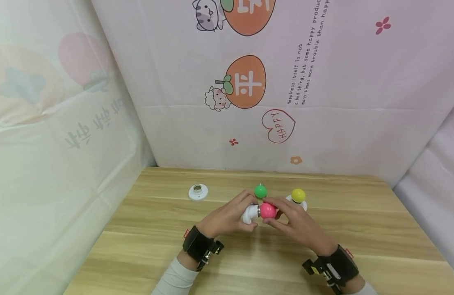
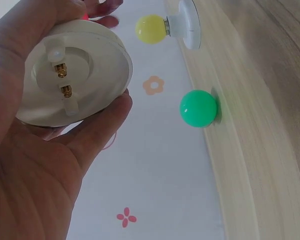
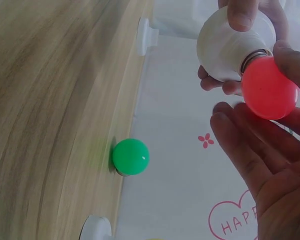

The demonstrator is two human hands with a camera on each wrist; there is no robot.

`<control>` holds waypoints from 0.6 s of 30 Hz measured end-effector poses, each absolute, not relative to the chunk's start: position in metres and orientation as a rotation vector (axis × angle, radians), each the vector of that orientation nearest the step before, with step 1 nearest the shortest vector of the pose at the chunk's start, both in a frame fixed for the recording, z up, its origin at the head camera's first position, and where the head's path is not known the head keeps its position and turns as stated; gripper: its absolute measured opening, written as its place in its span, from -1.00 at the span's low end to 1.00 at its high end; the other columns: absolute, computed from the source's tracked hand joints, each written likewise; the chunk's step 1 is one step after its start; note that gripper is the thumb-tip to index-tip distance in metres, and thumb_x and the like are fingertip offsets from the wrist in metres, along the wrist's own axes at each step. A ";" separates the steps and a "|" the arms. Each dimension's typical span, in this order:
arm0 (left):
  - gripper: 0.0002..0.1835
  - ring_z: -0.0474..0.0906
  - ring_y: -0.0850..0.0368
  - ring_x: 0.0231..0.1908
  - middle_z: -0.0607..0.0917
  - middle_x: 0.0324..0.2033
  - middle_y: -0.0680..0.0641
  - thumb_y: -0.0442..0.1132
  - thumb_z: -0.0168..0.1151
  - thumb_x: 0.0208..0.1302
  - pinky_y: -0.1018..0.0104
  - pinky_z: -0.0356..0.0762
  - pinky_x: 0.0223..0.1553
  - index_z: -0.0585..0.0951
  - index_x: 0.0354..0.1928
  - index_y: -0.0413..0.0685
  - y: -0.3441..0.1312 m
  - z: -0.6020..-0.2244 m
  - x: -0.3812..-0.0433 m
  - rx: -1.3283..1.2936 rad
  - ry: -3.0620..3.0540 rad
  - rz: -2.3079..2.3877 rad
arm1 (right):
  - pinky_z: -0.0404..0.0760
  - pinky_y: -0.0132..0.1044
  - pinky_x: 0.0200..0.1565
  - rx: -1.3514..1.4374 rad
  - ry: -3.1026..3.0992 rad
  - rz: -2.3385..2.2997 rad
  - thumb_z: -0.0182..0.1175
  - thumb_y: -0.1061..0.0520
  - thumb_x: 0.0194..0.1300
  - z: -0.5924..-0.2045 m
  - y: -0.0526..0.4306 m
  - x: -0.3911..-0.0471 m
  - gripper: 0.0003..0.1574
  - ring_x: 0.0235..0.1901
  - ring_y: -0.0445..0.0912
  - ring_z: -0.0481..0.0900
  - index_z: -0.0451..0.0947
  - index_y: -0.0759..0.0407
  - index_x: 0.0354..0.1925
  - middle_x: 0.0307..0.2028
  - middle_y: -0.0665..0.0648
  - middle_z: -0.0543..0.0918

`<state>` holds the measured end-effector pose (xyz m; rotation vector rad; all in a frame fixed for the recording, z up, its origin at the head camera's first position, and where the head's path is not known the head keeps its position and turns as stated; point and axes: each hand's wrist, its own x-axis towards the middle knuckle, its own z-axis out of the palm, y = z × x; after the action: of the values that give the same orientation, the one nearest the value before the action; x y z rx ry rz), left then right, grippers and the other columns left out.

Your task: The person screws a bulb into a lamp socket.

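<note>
Wood-grain table (image 1: 156,237): spread beneath the grip.
Left hand (image 1: 227,217): grips white round-based lamp socket (image 1: 250,214) by its rim.
Right hand (image 1: 297,221): thumb and fingers pinch glossy pink round bulb (image 1: 268,211).
Bulb: between hands, metal base at socket's mouth.

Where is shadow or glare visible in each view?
Head view: soft light, no hard shadow on the table; left wrist view: the left hand looks dim, small shadow beside the green bulb; right wrist view: a small glint on that bulb.
</note>
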<state>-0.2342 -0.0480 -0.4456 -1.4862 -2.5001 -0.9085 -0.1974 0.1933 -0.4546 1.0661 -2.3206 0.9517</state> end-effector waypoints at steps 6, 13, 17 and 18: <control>-0.46 0.37 0.33 -0.09 0.35 0.07 0.10 -0.06 0.36 0.11 0.64 0.46 -0.17 0.37 0.10 0.06 -0.049 -0.445 -0.234 -1.477 -2.515 -0.918 | 0.64 -0.39 -0.25 1.108 -2.251 0.934 0.46 0.17 -0.01 -0.448 0.189 -0.195 -0.27 -0.06 -0.19 0.50 0.47 0.10 0.17 0.12 0.06 0.48; -0.46 0.38 0.32 -0.10 0.36 0.07 0.10 -0.06 0.36 0.11 0.63 0.47 -0.17 0.37 0.09 0.07 -0.049 -0.442 -0.233 -1.462 -2.526 -0.942 | 0.62 -0.41 -0.16 1.136 -2.189 0.924 0.51 0.33 -0.19 -0.437 0.183 -0.188 -0.24 -0.05 -0.09 0.54 0.52 0.26 0.07 0.05 0.19 0.54; -0.46 0.38 0.32 -0.10 0.36 0.06 0.10 -0.06 0.37 0.10 0.63 0.47 -0.17 0.37 0.09 0.07 -0.049 -0.442 -0.232 -1.460 -2.530 -0.942 | 0.55 -0.53 -0.11 1.138 -2.202 0.887 0.49 0.30 -0.13 -0.442 0.186 -0.192 -0.25 -0.05 -0.15 0.54 0.51 0.22 0.11 0.06 0.14 0.56; -0.46 0.38 0.32 -0.10 0.36 0.07 0.10 -0.06 0.37 0.10 0.63 0.47 -0.18 0.37 0.09 0.07 -0.049 -0.442 -0.232 -1.461 -2.530 -0.940 | 0.54 -0.54 -0.10 1.138 -2.209 0.883 0.49 0.27 -0.10 -0.444 0.187 -0.193 -0.25 -0.05 -0.17 0.54 0.51 0.20 0.12 0.06 0.10 0.57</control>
<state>-0.2323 -0.0488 -0.4420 -1.4607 -2.5297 -0.9399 -0.1930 0.1874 -0.4445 1.1378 -2.2092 0.8827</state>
